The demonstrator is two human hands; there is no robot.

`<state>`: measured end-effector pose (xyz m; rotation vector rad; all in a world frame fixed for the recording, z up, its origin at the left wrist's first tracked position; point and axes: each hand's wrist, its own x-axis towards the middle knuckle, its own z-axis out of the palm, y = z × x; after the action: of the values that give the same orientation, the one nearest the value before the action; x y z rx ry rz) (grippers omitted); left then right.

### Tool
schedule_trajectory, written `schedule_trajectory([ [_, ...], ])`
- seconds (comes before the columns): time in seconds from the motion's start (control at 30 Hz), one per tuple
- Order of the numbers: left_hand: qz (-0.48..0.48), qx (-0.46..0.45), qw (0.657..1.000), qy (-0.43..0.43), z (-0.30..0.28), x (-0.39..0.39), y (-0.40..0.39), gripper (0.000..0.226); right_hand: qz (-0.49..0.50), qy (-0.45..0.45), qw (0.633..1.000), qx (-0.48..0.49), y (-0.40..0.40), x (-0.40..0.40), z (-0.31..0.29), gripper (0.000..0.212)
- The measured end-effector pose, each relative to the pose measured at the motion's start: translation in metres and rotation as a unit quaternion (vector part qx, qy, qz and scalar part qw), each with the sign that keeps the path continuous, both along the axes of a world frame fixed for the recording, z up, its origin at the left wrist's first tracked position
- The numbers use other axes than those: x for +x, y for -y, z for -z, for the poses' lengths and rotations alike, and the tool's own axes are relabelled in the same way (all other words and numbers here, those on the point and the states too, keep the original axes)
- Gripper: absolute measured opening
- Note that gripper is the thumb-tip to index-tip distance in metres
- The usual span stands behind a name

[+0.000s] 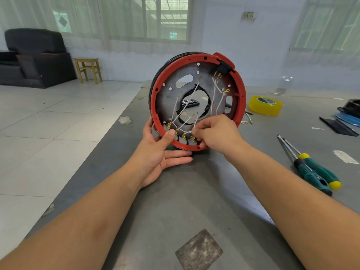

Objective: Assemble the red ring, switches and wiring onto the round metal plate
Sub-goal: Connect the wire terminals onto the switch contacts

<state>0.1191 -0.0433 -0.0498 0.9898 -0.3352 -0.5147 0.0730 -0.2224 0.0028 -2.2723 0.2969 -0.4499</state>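
A grey worktable (194, 191) runs from near to far, and on it, standing on edge and facing the camera, is the round metal plate (171, 94) with the red ring (242, 94) already seated round its rim. A roll of yellow tape (265, 105) lies to the far right, and two green-handled screwdrivers (313, 170) lie to the near right. The left hand (157, 152) steadies the assembly from the lower left, fingers spread flat under the rim and the thumb pressed on the ring's inner edge. The right hand (216, 133) works at the bottom of the ring, its thumb and forefinger pinching a white wire (195, 122) just above the row of brass terminals (183, 136) on the switches. That wire rises up and slightly right from the pinch, while the nearest free terminal sits just below and left of the fingertips, so the next push looks to be short and downward, and the right hand is the nearer one for it.
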Motion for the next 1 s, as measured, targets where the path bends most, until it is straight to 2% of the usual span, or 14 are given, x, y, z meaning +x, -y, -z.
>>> schedule_trajectory([
  [0.57, -0.011, 0.012, 1.000, 0.008, -0.0021, -0.0017, 0.0007, 0.068, 0.033, -0.027, 0.993, 0.109, -0.0083, -0.0047, -0.0037, 0.015],
  [0.8, -0.016, 0.017, 1.000, 0.009, -0.0014, -0.0027, 0.0006, 0.069, 0.038, -0.032, 0.993, 0.109, -0.0082, -0.0030, -0.0050, 0.013],
  [1.0, -0.023, 0.007, 1.000, 0.001, 0.0011, 0.0006, 0.0008, 0.069, 0.021, -0.040, 0.997, 0.063, -0.0050, -0.0011, -0.0052, 0.012],
])
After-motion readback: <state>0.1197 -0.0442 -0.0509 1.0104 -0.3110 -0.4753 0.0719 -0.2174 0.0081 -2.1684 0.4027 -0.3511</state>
